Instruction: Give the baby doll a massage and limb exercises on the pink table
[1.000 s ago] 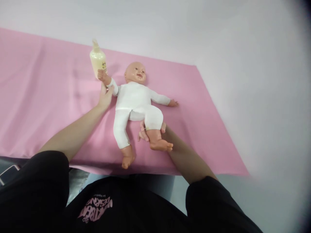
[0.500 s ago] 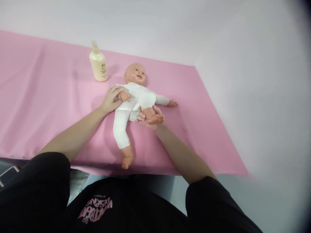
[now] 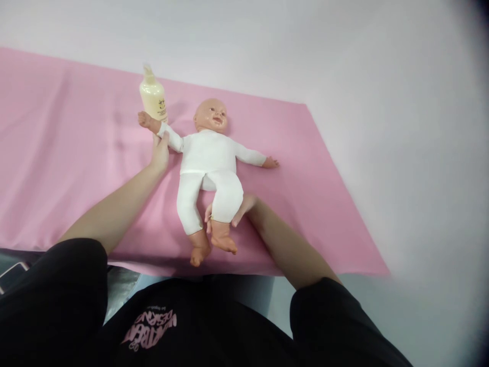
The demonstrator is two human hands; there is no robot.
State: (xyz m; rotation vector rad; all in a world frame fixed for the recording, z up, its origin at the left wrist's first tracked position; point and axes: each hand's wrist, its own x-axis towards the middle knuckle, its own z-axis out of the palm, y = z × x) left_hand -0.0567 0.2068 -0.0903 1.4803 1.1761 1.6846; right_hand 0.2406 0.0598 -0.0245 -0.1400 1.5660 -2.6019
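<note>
A baby doll [image 3: 208, 153] with a white cloth body lies on its back on the pink table cover [image 3: 298, 224], head away from me. My left hand [image 3: 161, 152] is closed round the doll's arm on the left, just above its wrist, and holds it out to the side. Under the lower part of the doll's leg on the right, my right hand [image 3: 229, 211] wraps round from beneath; its palm is hidden behind the leg. The doll's other arm is stretched out to the right, and its other leg lies straight towards the near edge.
A pale yellow pump bottle [image 3: 153, 97] stands behind the doll's raised hand, which partly covers it. A phone-like object [image 3: 13, 278] lies below the table's edge at the lower left. A white wall [image 3: 382, 102] rises behind and to the right.
The doll's arm in my left hand has swung from its chest out to the left. Its leg in my right hand, bent up before, is now stretched down towards me.
</note>
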